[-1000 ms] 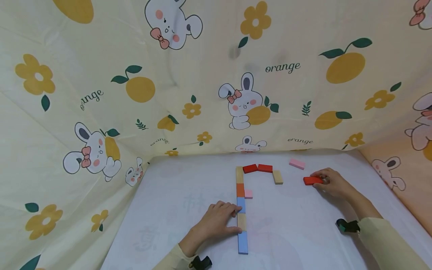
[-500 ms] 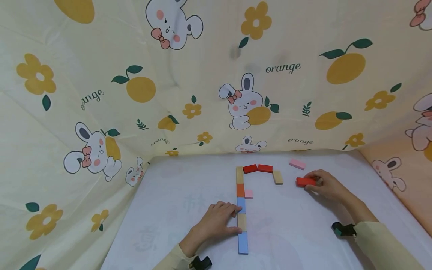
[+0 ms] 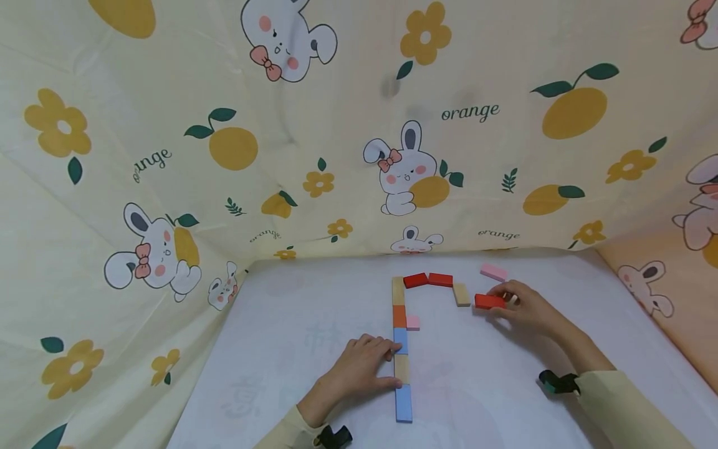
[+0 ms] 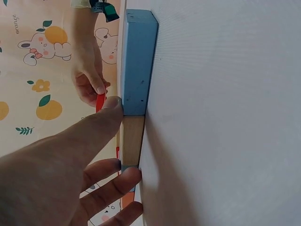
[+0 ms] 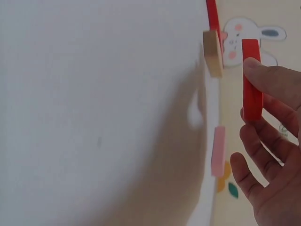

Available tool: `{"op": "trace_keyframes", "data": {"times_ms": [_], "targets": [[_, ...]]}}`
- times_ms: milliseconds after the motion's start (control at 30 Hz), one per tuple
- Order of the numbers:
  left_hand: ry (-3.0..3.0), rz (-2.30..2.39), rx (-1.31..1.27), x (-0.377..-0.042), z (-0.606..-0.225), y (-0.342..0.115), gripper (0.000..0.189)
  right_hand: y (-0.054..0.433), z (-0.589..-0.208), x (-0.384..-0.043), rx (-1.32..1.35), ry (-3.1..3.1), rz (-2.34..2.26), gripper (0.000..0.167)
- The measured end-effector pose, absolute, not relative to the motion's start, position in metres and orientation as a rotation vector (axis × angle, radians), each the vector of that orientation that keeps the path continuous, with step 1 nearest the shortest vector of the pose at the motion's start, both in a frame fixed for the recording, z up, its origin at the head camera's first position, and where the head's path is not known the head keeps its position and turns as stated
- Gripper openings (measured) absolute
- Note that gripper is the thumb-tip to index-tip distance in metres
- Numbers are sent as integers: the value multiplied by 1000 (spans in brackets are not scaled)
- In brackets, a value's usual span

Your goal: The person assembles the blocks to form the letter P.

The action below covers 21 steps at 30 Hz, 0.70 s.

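My right hand [image 3: 527,308] pinches a red block [image 3: 489,302] between thumb and fingers. In the right wrist view, the thumb lies across that red block [image 5: 252,96]. My left hand [image 3: 359,366] rests at the near part of a straight row of blocks, thumb and fingertips touching its side. This row runs from a near blue block [image 3: 404,404] through a tan block [image 3: 402,369], a second blue block [image 3: 401,349] and an orange block [image 3: 399,316] to a far tan block [image 3: 398,290]. Two red blocks [image 3: 440,280] and a slanted tan block [image 3: 462,295] curve rightward from the far end.
A pink block [image 3: 413,323] touches the right side of the row beside the orange one. Another pink block [image 3: 493,272] lies apart, beyond my right hand. The white table [image 3: 477,386] meets a printed curtain [image 3: 336,93] at the back and sides.
My right hand has carried the red block leftward, closer to the slanted tan block. My left hand and the blocks on the table have stayed in place.
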<state>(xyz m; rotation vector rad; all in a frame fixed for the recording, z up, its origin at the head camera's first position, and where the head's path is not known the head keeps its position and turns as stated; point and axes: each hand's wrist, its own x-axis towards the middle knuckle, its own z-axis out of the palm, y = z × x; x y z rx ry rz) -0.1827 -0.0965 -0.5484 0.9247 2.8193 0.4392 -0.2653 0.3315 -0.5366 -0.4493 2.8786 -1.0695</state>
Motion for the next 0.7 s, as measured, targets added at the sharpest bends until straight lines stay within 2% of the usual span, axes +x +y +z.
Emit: {"op": "trace_keyframes", "data": {"times_ms": [700], "targets": [[2811,435,904,-181,-545,-96,74,280,-538,-260,-595,2836,-1095,37]]}}
